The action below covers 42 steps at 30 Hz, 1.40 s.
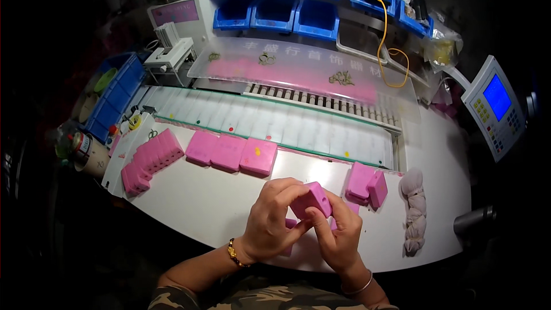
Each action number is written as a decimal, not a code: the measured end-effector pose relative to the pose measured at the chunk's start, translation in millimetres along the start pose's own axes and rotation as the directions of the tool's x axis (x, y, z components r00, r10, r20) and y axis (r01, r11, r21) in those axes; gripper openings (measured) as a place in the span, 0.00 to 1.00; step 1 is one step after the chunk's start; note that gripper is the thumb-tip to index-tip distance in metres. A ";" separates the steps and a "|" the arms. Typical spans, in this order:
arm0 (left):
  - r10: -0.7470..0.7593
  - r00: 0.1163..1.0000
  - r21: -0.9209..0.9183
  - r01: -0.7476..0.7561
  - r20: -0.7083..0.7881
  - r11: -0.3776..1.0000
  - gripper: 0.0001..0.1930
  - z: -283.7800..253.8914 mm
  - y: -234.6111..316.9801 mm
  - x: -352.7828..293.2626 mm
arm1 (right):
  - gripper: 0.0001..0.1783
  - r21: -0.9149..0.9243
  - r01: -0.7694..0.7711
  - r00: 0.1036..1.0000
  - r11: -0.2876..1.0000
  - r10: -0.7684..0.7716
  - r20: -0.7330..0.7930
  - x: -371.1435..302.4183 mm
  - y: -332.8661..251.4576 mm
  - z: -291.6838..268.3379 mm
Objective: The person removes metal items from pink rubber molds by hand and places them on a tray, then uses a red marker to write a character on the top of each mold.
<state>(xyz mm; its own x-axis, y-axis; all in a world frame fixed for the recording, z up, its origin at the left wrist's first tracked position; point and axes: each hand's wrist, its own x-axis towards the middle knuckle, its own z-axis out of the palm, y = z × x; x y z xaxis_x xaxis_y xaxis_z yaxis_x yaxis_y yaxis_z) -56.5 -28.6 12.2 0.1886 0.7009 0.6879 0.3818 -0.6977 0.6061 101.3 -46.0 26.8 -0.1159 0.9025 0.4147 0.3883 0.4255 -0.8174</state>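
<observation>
A row of pink boxes (pixel 150 159) leans at the table's (pixel 201 206) left; three flat pink boxes (pixel 231 152) lie beside them; the left hand (pixel 271 218) and right hand (pixel 338 232) both pinch one small pink box (pixel 313 198) above the near edge; two more pink boxes (pixel 366 183) and a pale cloth bundle (pixel 414 209) sit to the right.

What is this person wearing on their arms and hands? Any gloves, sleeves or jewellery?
No gloves: both hands are bare. The left hand has a beaded bracelet of dark and gold-coloured beads at the wrist. The right hand has a thin plain silvery bangle at the wrist. Both forearms are bare; a camouflage-patterned sleeve in green and brown shows at the lower edge.
</observation>
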 end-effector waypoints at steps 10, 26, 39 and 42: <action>-0.527 0.842 0.166 0.539 -0.113 0.826 0.21 -56.2 -127.2 63.9 | 0.38 -0.112 0.047 0.972 0.993 -0.020 0.233 -7.4 9.5 -11.0; -0.177 0.970 0.432 0.233 -0.168 0.871 0.17 -63.2 -158.8 62.3 | 0.38 -0.221 0.172 0.930 0.960 -0.084 0.357 -19.5 20.2 2.9; -0.344 0.855 -0.216 0.447 0.387 0.868 0.29 18.3 -7.6 19.2 | 0.41 -0.502 0.209 0.971 0.839 -0.239 0.004 -0.8 9.5 -17.7; -0.288 0.897 -0.257 0.381 0.334 0.888 0.30 19.7 -3.3 22.9 | 0.40 -0.534 0.221 0.969 0.816 -0.248 0.023 -1.5 10.2 -16.3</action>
<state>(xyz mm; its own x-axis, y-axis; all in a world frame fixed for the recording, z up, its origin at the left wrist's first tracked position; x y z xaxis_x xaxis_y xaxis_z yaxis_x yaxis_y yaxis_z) -35.7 -7.4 18.1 0.3616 0.8796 0.3091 0.1780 -0.3905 0.9032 120.3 -44.1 24.4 -0.2296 0.7702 0.5950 0.7796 0.5116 -0.3614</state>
